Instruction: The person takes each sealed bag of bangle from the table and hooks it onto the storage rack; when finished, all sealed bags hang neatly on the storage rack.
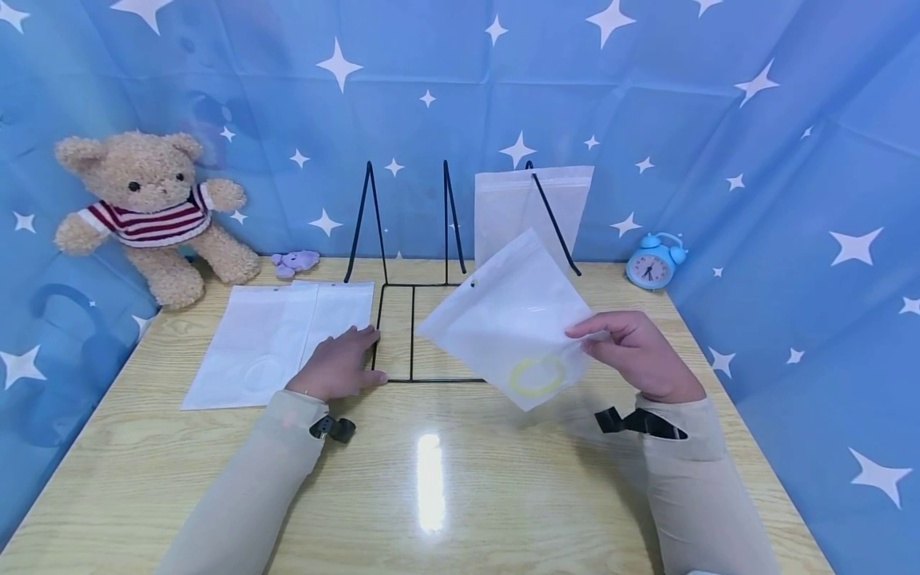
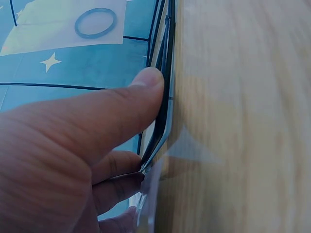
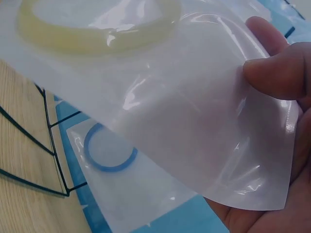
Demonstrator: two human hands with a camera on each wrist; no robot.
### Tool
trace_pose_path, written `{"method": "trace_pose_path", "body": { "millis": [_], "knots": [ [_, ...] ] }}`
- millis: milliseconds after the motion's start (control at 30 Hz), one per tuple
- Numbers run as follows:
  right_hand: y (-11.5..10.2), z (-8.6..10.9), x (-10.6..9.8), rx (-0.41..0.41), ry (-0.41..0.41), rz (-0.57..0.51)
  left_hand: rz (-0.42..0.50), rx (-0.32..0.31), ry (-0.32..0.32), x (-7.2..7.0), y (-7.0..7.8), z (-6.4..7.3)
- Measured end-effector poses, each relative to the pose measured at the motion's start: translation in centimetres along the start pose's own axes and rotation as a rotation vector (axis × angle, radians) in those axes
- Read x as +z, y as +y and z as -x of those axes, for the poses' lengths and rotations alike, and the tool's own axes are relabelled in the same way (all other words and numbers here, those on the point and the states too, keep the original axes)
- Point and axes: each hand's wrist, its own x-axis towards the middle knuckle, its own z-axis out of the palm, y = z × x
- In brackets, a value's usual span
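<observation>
In my right hand [image 1: 636, 351], thumb and fingers pinch the edge of a white zip bag [image 1: 513, 307], tilted cornerwise above the right side of a black wire rack [image 1: 412, 335]. A yellow ring [image 3: 97, 41] shows through the bag's clear face. My left hand [image 1: 341, 363] rests at the rack's left side, thumb and fingertips touching its base wire. Another white bag [image 1: 532, 196] stands upright at the rack's right divider; a blue ring [image 3: 111, 169] inside it shows in the right wrist view. Flat white bags [image 1: 251, 343] overlap on the table, left of the rack.
A teddy bear [image 1: 154, 212] in a striped top sits at the back left, beside a small purple toy [image 1: 295, 262]. At the back right stands a blue alarm clock [image 1: 652, 263]. A blue star-patterned curtain [image 1: 424, 56] closes off the back and sides of the wooden table [image 1: 503, 495].
</observation>
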Motion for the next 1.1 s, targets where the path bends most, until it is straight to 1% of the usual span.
{"method": "trace_pose_path", "body": {
  "millis": [267, 433, 600, 833, 967, 1100],
  "knots": [
    [-0.4, 0.0, 0.6, -0.064, -0.031, -0.027, 0.001, -0.005, 0.000, -0.2, 0.2, 0.1],
    [-0.4, -0.1, 0.9, -0.074, -0.034, 0.007, 0.015, -0.012, -0.002, -0.1, 0.3, 0.2],
    [-0.5, -0.2, 1.1, -0.087, -0.062, 0.036, 0.020, -0.020, -0.009, -0.3, 0.4, 0.2],
    [-0.5, 0.0, 1.2, -0.073, -0.097, 0.049, 0.007, -0.013, -0.009, -0.3, 0.4, 0.2],
    [-0.6, 0.0, 1.0, -0.044, -0.149, 0.039, 0.011, -0.011, -0.005, -0.2, 0.4, 0.3],
    [-0.9, 0.1, 0.8, -0.021, -0.201, 0.057, 0.014, -0.002, 0.001, -0.3, 0.3, 0.3]
  ]
}}
